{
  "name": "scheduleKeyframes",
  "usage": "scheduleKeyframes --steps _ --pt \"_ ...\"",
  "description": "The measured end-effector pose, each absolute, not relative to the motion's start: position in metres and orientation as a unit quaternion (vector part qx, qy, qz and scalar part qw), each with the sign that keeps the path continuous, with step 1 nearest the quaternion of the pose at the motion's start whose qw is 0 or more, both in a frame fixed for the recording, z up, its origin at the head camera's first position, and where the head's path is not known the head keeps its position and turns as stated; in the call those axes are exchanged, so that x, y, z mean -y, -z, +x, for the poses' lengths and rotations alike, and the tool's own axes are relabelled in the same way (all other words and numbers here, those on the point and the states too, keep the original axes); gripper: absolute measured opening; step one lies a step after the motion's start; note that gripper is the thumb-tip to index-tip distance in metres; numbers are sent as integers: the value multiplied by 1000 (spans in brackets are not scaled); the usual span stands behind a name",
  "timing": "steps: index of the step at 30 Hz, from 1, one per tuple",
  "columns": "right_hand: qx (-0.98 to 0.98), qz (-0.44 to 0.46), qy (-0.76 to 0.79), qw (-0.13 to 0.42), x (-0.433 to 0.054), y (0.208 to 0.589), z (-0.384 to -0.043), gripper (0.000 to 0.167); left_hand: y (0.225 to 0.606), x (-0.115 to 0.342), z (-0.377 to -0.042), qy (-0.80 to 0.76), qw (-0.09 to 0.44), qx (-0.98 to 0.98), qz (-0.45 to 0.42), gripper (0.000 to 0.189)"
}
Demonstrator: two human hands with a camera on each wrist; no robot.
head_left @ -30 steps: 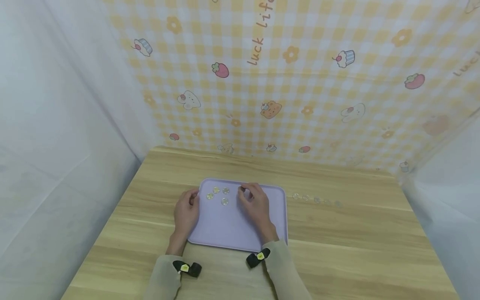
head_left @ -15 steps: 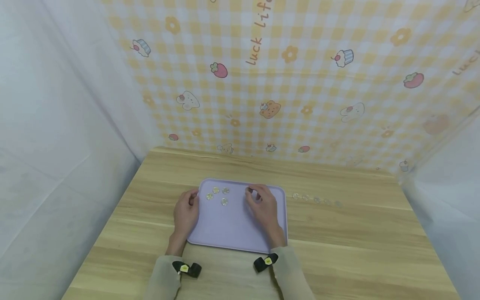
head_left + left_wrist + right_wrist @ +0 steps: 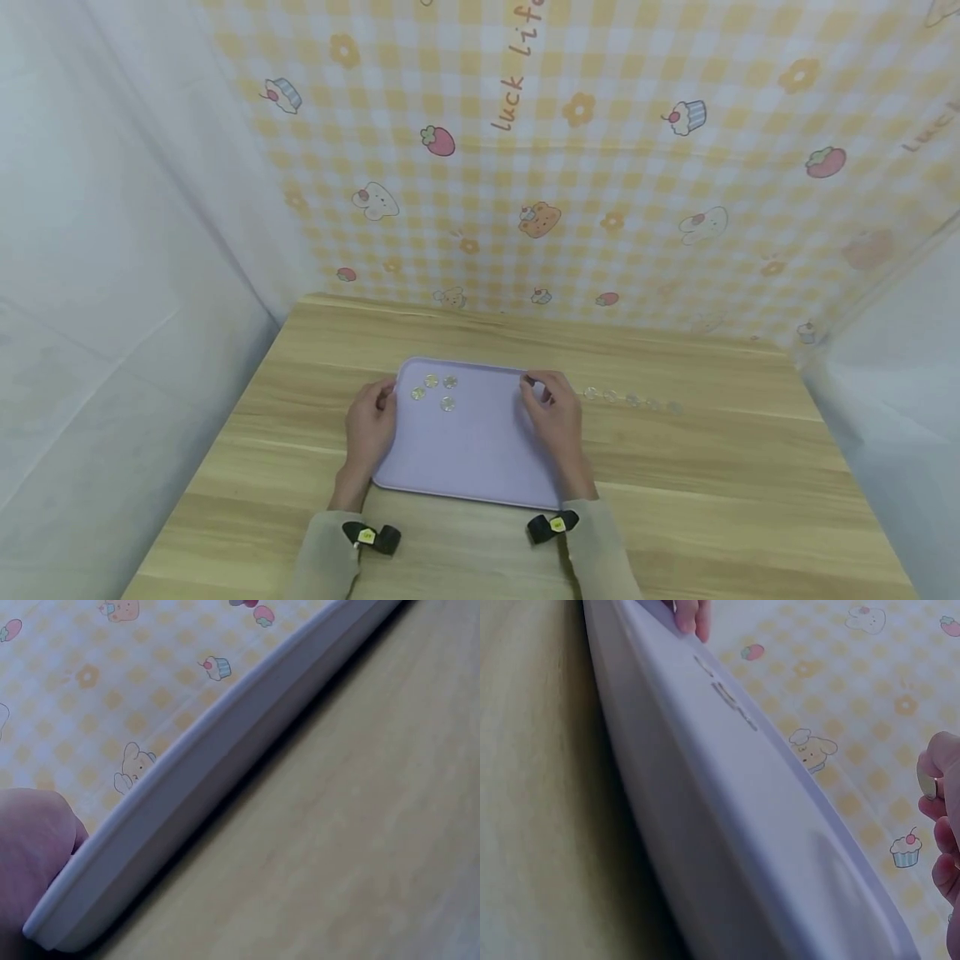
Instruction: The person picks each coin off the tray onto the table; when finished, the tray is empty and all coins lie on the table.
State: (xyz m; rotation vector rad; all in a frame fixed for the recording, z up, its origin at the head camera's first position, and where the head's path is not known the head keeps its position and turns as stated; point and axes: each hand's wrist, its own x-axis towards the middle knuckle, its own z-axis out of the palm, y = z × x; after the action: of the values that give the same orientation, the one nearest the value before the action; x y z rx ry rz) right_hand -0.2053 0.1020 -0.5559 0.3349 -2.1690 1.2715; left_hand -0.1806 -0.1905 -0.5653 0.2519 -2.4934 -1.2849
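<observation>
My right hand (image 3: 557, 412) is over the right part of the lavender tray (image 3: 465, 458), pinching a coin (image 3: 927, 780) between thumb and forefinger in the right wrist view. At the tray's left edge my left hand (image 3: 371, 423) holds the rim, its fingers curled there; in the left wrist view a fingertip (image 3: 34, 832) shows just behind the raised rim. Several shiny coins (image 3: 447, 403) lie flat in the tray's upper left area. Most of the left hand is outside its own wrist view.
On the wooden table (image 3: 712, 500), right of the tray, several coin-like discs (image 3: 633, 400) form a row. A yellow checked cloth (image 3: 480, 167) with printed pictures hangs behind the table. White sheets (image 3: 112, 250) enclose both sides.
My right hand has moved to the right across the tray with the coin, from near its middle to its right side. The left hand and the coins on the tray stay in place.
</observation>
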Motion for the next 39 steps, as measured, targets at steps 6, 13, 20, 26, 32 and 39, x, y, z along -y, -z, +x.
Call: scheduleKeyframes --steps 6,13,20,26,32,39 --pt "817 107 -483 297 -115 556 -203 16 567 192 -180 462 162 867 89 25" --pt "798 81 -518 296 -134 564 -204 16 568 192 -181 473 162 861 89 26" --pt "796 52 -528 291 -147 569 -204 16 568 192 -180 479 164 858 86 25" --pt "799 33 -525 292 -154 573 -201 15 567 190 -180 480 165 857 87 25" --pt "791 22 -539 290 -158 575 -199 17 567 190 -180 474 155 862 93 26" --pt "792 11 -537 289 -160 574 -195 16 569 191 -179 475 163 860 93 26"
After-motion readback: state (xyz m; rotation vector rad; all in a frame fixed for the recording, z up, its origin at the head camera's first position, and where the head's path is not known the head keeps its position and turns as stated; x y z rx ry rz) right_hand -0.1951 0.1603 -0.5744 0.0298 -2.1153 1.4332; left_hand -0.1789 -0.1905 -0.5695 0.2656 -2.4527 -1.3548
